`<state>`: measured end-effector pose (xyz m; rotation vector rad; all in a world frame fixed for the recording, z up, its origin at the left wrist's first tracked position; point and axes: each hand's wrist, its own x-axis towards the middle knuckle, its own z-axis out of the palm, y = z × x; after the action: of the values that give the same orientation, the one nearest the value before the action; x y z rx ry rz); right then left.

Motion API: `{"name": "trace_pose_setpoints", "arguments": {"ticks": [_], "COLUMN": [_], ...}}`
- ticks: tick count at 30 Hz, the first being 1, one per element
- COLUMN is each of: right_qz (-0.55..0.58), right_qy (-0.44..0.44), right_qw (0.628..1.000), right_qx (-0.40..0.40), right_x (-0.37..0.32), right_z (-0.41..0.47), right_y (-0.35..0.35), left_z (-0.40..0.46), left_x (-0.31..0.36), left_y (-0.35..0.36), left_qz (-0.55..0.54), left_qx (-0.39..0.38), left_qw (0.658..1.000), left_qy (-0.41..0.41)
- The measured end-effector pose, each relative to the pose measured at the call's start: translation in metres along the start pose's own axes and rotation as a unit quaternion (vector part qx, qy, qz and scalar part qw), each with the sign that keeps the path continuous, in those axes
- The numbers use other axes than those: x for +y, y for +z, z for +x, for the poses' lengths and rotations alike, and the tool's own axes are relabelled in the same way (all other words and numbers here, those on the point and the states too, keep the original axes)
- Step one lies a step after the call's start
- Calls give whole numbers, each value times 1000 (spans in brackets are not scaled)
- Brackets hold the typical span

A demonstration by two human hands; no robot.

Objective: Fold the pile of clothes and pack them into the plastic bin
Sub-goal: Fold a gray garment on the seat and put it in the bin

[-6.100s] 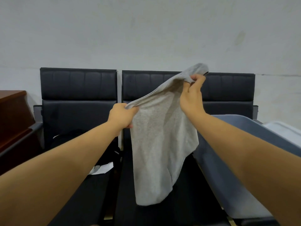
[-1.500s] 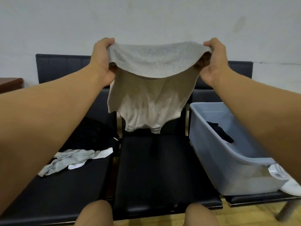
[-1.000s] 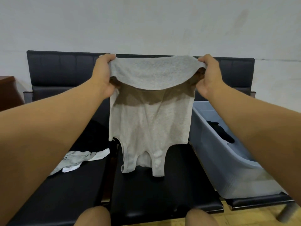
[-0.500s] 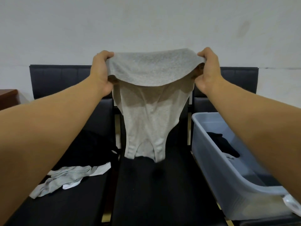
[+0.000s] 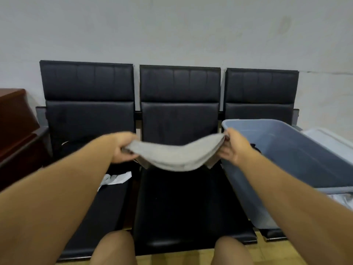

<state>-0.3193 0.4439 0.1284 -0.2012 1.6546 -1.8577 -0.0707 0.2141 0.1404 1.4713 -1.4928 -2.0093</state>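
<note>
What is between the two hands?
In the head view, a folded grey cloth stretches from the left hand to the right hand. Each hand grips one end, and the cloth sags a little above the middle black seat.

I see a row of three black seats (image 5: 183, 197) against the wall. Below my left hand (image 5: 122, 148), light crumpled clothes (image 5: 114, 178) and a dark garment (image 5: 76, 150) lie on the left seat. Beside my right hand (image 5: 234, 150), the blue plastic bin (image 5: 298, 161) sits on the right seat.
</note>
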Motion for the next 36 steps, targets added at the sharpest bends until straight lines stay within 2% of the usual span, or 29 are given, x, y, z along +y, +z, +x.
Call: {"name": "trace_pose_setpoints", "arguments": {"ticks": [3, 6, 10, 13, 17, 21, 30, 36], "right_qz": [10, 48, 118, 161, 195, 224, 232, 181], "right_qy": [66, 81, 51, 37, 35, 45, 74, 142], "right_qw": [996, 988, 971, 957, 954, 953, 950, 964], "right_qx": [62, 122, 203, 237, 225, 200, 195, 132], "right_x": [58, 91, 98, 95, 93, 99, 122, 156], "right_z": [-10, -23, -34, -33, -24, 0, 117, 227], "right_y": [-26, -45, -51, -45, -28, -14, 13, 33], "left_z": [5, 6, 15, 20, 30, 55, 172, 281], "left_x": [-59, -94, -104, -98, -93, -93, -90, -107], "left_y": [-5, -11, -21, -16, -7, 2, 6, 26], "left_qz": [34, 1, -53, -135, -263, -351, -411, -412], "left_qx": [-18, 5, 66, 70, 47, 61, 128, 117], "left_qw": [997, 994, 992, 987, 964, 934, 902, 903], "left_qy": [-74, -107, -93, -46, -17, 4, 27, 0]}}
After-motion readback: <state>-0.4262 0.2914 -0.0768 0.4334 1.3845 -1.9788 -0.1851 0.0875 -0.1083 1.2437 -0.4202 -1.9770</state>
